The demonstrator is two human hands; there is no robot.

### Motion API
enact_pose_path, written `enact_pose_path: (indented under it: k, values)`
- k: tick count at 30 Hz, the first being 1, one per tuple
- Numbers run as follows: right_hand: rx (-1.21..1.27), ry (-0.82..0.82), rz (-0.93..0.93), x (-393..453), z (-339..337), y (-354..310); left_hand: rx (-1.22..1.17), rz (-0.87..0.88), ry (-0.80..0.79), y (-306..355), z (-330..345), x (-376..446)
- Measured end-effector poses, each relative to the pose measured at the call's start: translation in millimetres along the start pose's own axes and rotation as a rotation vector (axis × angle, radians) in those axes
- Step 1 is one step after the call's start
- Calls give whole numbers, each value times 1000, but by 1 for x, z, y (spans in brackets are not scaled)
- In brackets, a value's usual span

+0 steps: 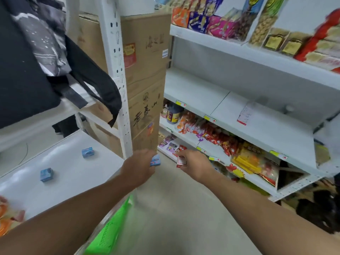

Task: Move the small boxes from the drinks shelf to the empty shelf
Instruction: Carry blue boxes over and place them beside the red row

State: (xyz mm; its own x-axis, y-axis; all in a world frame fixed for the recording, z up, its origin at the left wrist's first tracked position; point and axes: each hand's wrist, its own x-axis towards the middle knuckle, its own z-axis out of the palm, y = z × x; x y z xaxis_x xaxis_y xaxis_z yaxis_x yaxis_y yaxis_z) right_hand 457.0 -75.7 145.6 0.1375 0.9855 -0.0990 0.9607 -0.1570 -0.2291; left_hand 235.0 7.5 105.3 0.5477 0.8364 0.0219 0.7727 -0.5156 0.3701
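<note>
Shop aisle, white metal shelving both sides, pale floor between. Both arms reach forward over the aisle.

Left hand (139,167): fingers curled round a small blue box (155,160), held in the air near the upright post (117,74) of the left rack.
Right hand (195,165): pinches a small red-and-white box (181,161), also in the air, just beside the left hand's box but apart from it.

Left rack: white shelf (60,173) carries 2 more small blue boxes, well apart: 1 nearer the back (87,152), 1 nearer the front (46,174). Orange packets (7,218) sit at that shelf's near-left corner, blurred. Black backpack (36,57) sits on the shelf above, strap hanging over the edge.

Tall stack of cardboard cartons (146,74) stands behind the post, at the end of the aisle.

Right rack: middle shelf (239,115) is bare apart from a paper tag (245,114) lying on it and yellow price labels (181,103) on its front edge. Snack packs (230,21) fill the shelf above; red and yellow packets (230,142) fill the shelf below. Green basket (108,234) sits low between the arms, blurred.
</note>
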Motion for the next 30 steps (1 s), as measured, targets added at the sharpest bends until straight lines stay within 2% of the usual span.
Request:
enact_pose_path:
  k: [5,12,23,30]
  values:
    - [28,47,79,-17,-17,70,85,105,-28,66,7,40]
    - [23,35,145,-42,-42,179,162,203,-109,160,34,83]
    - [63,80,215,-67,-72,338,107,281,-149,307,83,154]
    - [93,118,280,-71,-100,396,110,335,-162,363,106,196]
